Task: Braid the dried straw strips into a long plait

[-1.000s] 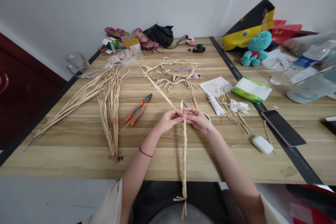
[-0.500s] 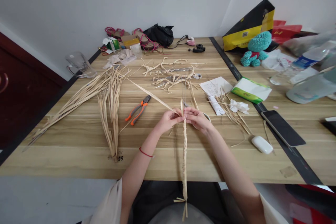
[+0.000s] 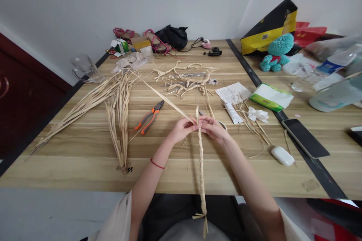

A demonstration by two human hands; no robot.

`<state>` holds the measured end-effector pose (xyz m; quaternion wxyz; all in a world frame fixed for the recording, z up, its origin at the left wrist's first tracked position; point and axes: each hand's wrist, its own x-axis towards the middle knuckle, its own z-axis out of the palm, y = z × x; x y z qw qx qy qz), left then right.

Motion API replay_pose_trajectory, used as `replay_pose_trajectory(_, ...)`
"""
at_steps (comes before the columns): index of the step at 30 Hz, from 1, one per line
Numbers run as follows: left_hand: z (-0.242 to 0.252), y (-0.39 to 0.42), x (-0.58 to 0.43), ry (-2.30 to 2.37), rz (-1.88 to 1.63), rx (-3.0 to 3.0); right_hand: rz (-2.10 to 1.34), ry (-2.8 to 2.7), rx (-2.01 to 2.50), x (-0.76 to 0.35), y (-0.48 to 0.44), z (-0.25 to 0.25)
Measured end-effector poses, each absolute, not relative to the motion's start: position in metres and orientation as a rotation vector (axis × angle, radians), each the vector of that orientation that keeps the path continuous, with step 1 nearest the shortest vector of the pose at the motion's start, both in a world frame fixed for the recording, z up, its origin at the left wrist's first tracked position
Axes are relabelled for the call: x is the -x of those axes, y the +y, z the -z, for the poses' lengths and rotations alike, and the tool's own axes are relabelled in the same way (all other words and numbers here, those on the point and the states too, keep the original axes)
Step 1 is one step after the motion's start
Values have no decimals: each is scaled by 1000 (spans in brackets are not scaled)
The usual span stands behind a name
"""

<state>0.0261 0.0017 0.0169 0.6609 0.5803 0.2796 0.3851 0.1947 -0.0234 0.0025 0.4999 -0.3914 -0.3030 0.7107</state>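
Observation:
In the middle of the head view, both my hands meet at the upper end of a stick wrapped in pale raffia (image 3: 201, 165). My left hand (image 3: 184, 128) is closed, pinching a long flat raffia strip (image 3: 166, 99) that runs up left toward a bundle. My right hand (image 3: 212, 127) is closed on the wrapped stick near its top, where thin wires stick out. The stick's lower end, with splayed strip ends, hangs past the table edge over my lap. Orange-handled pliers (image 3: 149, 116) lie left of my hands. The fingertips partly hide the joint.
Raffia bundles (image 3: 124, 120) spread over the left side. Several wrapped twig shapes (image 3: 186, 83) lie beyond my hands. At right are a white tube (image 3: 233, 113), loose strips, a tissue pack (image 3: 271, 96), a phone (image 3: 305, 138) and a white case (image 3: 282, 156). A glass mug (image 3: 86, 68) stands far left.
The lower end of the wrapped stick has swung slightly to the right. My hands stay in nearly the same place, still pinching at its top.

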Motion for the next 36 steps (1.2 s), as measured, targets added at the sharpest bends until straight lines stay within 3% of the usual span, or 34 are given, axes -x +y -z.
replay_pose_trajectory(36, 0, 0, -35, 757, -869, -1331, -1688, -773, 995, -193, -21, 4)
